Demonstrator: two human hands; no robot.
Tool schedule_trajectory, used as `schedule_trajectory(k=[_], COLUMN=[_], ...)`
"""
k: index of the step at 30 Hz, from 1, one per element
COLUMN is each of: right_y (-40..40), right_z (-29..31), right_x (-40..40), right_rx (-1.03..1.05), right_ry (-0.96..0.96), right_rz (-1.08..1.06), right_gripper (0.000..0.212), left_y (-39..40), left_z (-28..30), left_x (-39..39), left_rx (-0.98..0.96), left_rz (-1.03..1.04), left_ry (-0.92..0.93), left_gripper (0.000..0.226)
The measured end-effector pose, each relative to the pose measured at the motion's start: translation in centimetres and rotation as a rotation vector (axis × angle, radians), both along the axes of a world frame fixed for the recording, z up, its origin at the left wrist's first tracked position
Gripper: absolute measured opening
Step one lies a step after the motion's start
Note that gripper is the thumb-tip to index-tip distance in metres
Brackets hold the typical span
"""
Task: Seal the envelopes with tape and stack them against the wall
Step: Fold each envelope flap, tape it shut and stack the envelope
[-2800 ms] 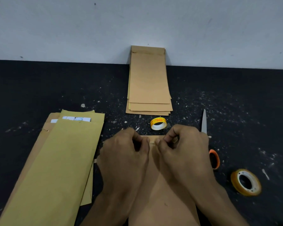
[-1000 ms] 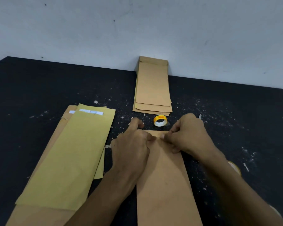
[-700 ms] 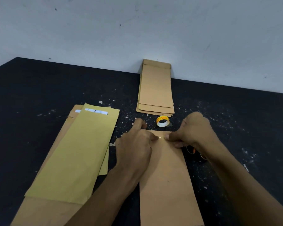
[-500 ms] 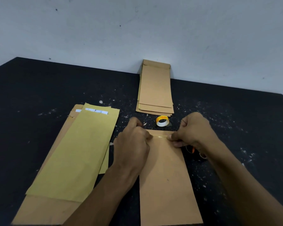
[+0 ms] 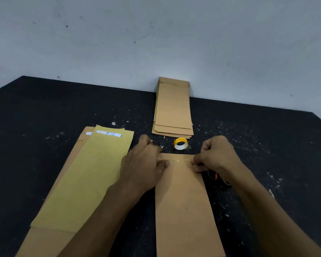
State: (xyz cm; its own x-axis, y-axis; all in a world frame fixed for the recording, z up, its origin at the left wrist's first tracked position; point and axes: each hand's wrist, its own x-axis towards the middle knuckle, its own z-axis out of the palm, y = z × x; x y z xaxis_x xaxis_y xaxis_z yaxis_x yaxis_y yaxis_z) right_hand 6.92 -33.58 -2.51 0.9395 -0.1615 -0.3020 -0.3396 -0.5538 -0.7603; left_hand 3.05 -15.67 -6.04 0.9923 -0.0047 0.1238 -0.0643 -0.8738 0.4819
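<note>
Pressing tape (image 5: pixel 180 161) across the envelope (image 5: pixel 185 201): left hand (image 5: pixel 145 164) flat, right hand (image 5: pixel 215 154) pinching; sealed stack (image 5: pixel 172 108) waits at the worktop's far edge, unsealed pile (image 5: pixel 85 175) left.

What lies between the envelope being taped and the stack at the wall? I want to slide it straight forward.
A small tape roll sits on the table between the envelope and the stack, right in that path. Nothing else visible does.

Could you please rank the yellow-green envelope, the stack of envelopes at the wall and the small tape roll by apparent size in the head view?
1. Yellow-green envelope, largest, though nearer the camera.
2. Stack of envelopes at the wall, farther away, so its true size may match.
3. Small tape roll, clearly smallest.
</note>
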Motion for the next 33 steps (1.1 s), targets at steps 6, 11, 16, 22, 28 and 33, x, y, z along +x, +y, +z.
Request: schedule_trajectory(k=[6,11,16,22,28,33], right_y=[-0.9,-2.0,-2.8,-2.3,-1.0,0.1], right_z=[-0.4,0.8,2.6,2.3,3.1,2.7], right_x=[-0.6,-2.0,-3.1,-2.6,0.8,5.8], right_rx=[0.051,0.212,0.462,0.644,0.771,0.69], right_ry=[-0.091,-0.242,-0.043,0.018,-0.125,-0.181], right_rz=[0.059,0.075,0.293,0.422,0.202,0.042], right_gripper=[0.03,0.022,0.056,0.032,0.03,0.027], left_y=[0.4,2.2,3.5,3.5,2.8,2.1], left_z=[1.6,3.6,7.1,9.4,8.7,6.9], left_x=[1.0,0.8,1.4,3.3,5.1,9.0], left_rx=[-0.148,-0.656,-0.996,-1.112,-1.014,-0.912], left_rz=[-0.017,-0.067,-0.11,-0.081,-0.035,0.091], left_ry=[0.126,0.181,0.125,0.074,0.153,0.126], left_gripper=[0.019,0.015,0.022,0.038,0.029,0.031])
